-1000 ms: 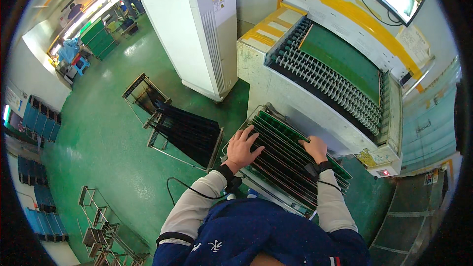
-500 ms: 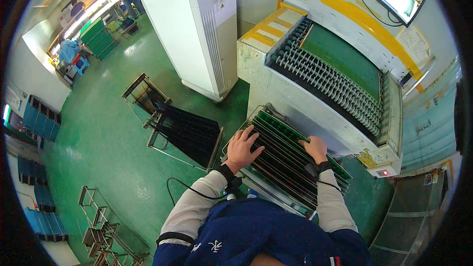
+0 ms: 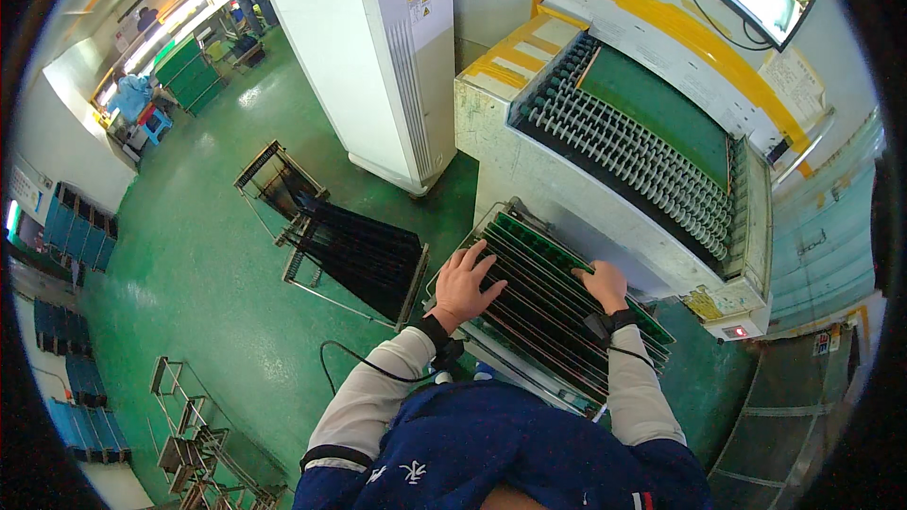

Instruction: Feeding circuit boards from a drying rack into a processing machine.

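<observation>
A metal rack (image 3: 540, 370) in front of me holds several thin green panels (image 3: 545, 315) on edge, side by side. Across their upper edges near the rack's left end lies my left hand (image 3: 461, 285), its fingers spread and gripping nothing. My right hand (image 3: 605, 285) is closed on the edge of a green circuit board panel (image 3: 540, 244) on the rack's far side, next to the machine. Its fingertips are partly hidden behind that panel. Both wrists wear dark bands with a cable.
Beyond the rack stands a roller conveyor machine (image 3: 628, 170) with a green panel (image 3: 657, 118) on it. To the left, another rack (image 3: 354, 250) holds dark panels. A tall white cabinet (image 3: 364, 57) stands behind. Empty metal frames (image 3: 194, 444) are at the lower left.
My hands and the rack hold still. Far off at the upper left, a standing person has shifted slightly.
</observation>
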`<state>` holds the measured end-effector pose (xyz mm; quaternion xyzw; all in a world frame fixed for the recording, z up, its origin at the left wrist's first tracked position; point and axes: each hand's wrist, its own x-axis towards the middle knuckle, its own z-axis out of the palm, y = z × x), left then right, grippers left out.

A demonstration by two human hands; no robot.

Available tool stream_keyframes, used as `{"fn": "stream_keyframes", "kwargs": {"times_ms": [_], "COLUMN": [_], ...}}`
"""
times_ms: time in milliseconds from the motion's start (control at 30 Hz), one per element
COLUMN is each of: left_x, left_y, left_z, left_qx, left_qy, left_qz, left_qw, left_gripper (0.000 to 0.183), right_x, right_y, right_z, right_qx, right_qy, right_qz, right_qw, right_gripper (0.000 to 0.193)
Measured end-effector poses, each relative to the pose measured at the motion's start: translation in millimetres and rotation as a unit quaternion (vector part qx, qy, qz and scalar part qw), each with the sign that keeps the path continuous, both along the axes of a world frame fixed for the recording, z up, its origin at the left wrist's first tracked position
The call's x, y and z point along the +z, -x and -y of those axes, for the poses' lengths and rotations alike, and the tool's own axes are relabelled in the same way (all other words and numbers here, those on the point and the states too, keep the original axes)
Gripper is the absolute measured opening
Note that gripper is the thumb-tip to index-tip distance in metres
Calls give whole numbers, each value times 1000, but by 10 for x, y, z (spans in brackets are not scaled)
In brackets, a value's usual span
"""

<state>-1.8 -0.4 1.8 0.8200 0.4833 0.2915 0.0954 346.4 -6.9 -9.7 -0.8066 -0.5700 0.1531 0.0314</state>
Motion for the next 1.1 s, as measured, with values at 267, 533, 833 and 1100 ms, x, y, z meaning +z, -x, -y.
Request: {"fn": "stream_keyframes", "kwargs": {"times_ms": [267,533,833,1100], "left_x": [-6,-11,-17,-30], "left_y": [7,4,1,-2], "left_z": [5,4,5,0], "left_qx": [5,1,4,3], "left_qy": [7,11,5,-1], "left_qz": [-3,-3,-8,-3], "left_qw": [1000,1000,1000,1000], "left_gripper": [54,54,54,54], "right_x": [-13,22,35,52], "right_y": [-5,15,16,14], "right_z": [-9,5,4,4], "right_qx": [2,-2,-2,-8], "right_qy": [7,8,16,23], "right_qz": [2,3,-1,-4], "right_qw": [1000,1000,1000,1000], "right_gripper": [67,67,68,67]}}
